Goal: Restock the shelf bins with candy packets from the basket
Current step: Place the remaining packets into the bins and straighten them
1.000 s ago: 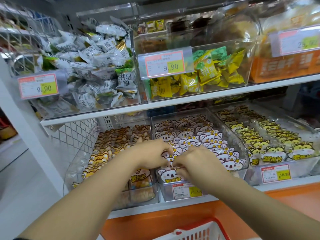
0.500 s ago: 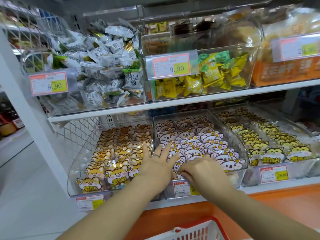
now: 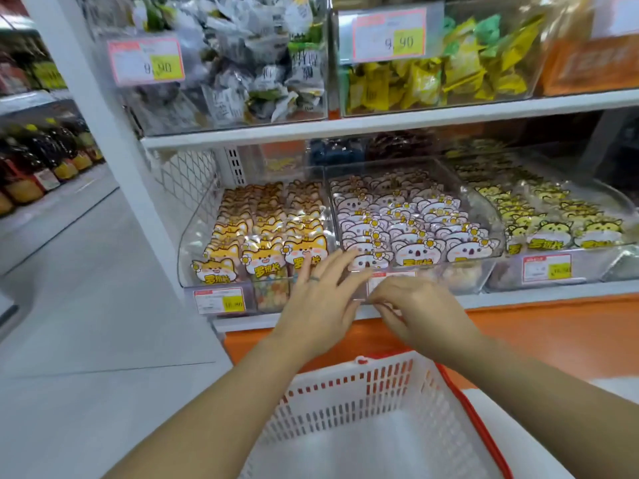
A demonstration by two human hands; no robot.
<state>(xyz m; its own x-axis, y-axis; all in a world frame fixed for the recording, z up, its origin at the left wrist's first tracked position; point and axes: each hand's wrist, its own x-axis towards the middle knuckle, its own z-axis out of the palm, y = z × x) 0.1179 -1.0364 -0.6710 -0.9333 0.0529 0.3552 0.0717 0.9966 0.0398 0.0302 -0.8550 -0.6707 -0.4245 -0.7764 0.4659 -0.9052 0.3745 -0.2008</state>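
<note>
Three clear bins stand on the lower shelf: one with orange fox candy packets point(image 3: 262, 233), a middle bin point(image 3: 484, 216) with pink koala packets point(image 3: 408, 223), and one with yellow cat packets point(image 3: 549, 219). My left hand point(image 3: 321, 305), a ring on one finger, is flat with fingers spread in front of the seam between the fox and koala bins. My right hand point(image 3: 418, 309) is in front of the middle bin's price tag, fingers curled and pinched near the bin's lower front edge; I cannot see anything in it. The white basket point(image 3: 345, 392) with a red rim sits below and looks empty.
The upper shelf point(image 3: 380, 122) carries bins of grey-white wrapped sweets point(image 3: 249, 63) and yellow-green sweets point(image 3: 432, 74), each with a 9.90 price tag. An orange base panel point(image 3: 553, 326) runs under the lower shelf. Bottles point(image 3: 41, 157) line a shelf across the aisle at left.
Both hands have drawn back out of the koala bin toward its front edge, the left one spreading flat. The view has tilted down, showing more of the basket.
</note>
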